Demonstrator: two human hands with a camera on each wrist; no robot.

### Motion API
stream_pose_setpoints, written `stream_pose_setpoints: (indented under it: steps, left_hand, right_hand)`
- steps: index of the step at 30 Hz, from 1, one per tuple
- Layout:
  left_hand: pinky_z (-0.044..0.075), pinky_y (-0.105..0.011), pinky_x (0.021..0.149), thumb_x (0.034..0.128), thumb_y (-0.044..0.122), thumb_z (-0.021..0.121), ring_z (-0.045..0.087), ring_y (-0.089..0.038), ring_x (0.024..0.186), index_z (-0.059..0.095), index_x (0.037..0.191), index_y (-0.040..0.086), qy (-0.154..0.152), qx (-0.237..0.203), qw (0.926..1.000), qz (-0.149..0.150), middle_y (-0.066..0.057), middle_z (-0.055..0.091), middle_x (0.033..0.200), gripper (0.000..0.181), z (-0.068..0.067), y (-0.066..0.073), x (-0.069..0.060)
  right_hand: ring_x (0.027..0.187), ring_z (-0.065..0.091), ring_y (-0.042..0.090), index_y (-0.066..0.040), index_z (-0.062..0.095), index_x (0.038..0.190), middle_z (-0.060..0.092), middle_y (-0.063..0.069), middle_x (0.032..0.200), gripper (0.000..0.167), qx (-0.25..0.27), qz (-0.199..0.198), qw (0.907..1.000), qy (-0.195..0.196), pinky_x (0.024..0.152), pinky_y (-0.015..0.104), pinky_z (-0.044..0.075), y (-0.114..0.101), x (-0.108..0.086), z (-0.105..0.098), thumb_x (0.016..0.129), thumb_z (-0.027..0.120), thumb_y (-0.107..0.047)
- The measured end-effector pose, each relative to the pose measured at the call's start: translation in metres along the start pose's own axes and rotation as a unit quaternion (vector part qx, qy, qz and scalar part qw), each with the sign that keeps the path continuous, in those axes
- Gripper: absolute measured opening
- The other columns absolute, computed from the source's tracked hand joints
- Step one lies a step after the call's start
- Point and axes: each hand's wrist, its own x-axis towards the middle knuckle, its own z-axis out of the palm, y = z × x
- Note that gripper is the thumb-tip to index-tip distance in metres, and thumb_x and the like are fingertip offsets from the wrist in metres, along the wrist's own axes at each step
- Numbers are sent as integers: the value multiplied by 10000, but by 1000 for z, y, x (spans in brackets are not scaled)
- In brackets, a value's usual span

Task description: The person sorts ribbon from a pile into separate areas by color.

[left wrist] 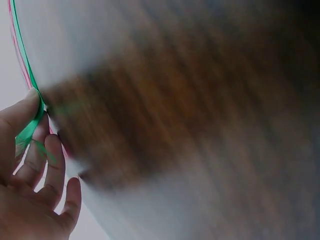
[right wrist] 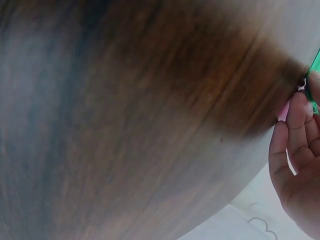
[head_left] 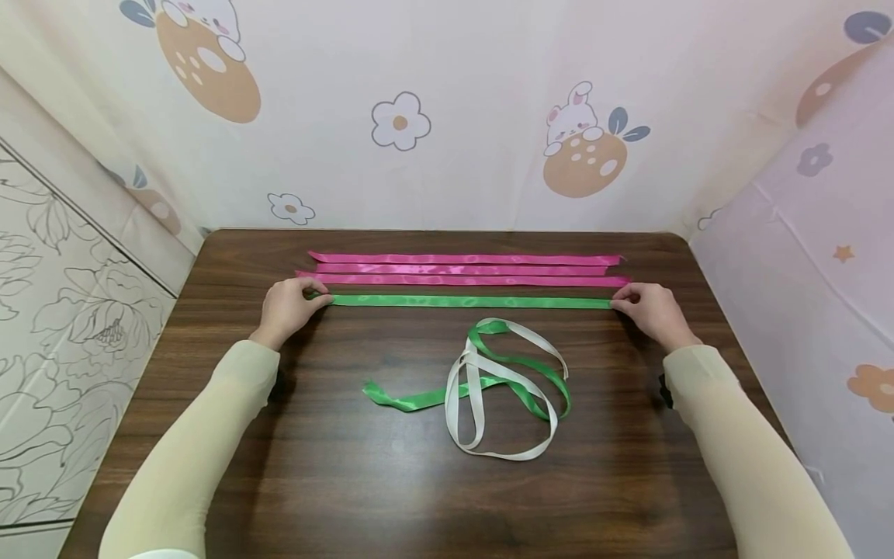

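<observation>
A green ribbon [head_left: 469,301] stretches straight across the table in the head view, just in front of several pink ribbons. My left hand [head_left: 289,308] pinches its left end between thumb and forefinger. At the other end, my right hand [head_left: 651,310] pinches the ribbon the same way. In the left wrist view, the green ribbon [left wrist: 37,120] passes between the fingertips and its end hangs past them. The right wrist view shows only a short piece of green ribbon [right wrist: 315,67] at the thumb. The pink ribbons [head_left: 461,280] lie side by side, roughly parallel to it.
Nearer the front lie a loosely looped white ribbon [head_left: 503,456] and a second green ribbon [head_left: 412,402], tangled together. All rest on a dark wooden table [head_left: 391,497]. A patterned curtain [head_left: 475,155] hangs along its far edge.
</observation>
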Motion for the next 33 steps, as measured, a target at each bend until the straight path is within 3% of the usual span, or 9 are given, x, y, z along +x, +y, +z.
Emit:
stream_pose_setpoints:
  steps: [11,25,30,33]
  left_hand:
    - [499,-558,906,940,331,762,698,-378,987,762,1086,70,-80,176,9994,-286,-189,763,1051,299,-5,-1,-4]
    - [497,-533,879,928,319,777,689,-346,949,754,1072,63,-89,60,9992,-381,-166,751,995,294,-8,-2,-6]
    - [509,-447,770,916,354,788,684,-321,909,756,1065,80,-70,38,9990,-430,-132,753,940,314,-16,-1,-6]
    - [457,-366,690,911,356,796,661,-296,855,754,1051,78,53,56,9991,-410,-116,733,895,315,-23,0,-5]
  right_hand:
    - [891,549,316,-29,666,1165,658,236,1081,319,-18,23,10000,-45,779,451,481,-1,-2,-4,1040,620,-318]
    - [914,532,332,-16,655,1183,643,242,1090,385,-13,115,9999,-85,788,461,479,1,-5,-7,1034,622,-369]
    - [947,551,338,-11,651,1211,651,253,1142,484,-26,79,9999,-103,814,486,493,2,-7,-13,1018,622,-454]
    - [966,556,352,-1,642,1235,644,267,1175,546,-51,87,9999,-59,810,503,494,1,-8,-19,1010,616,-497]
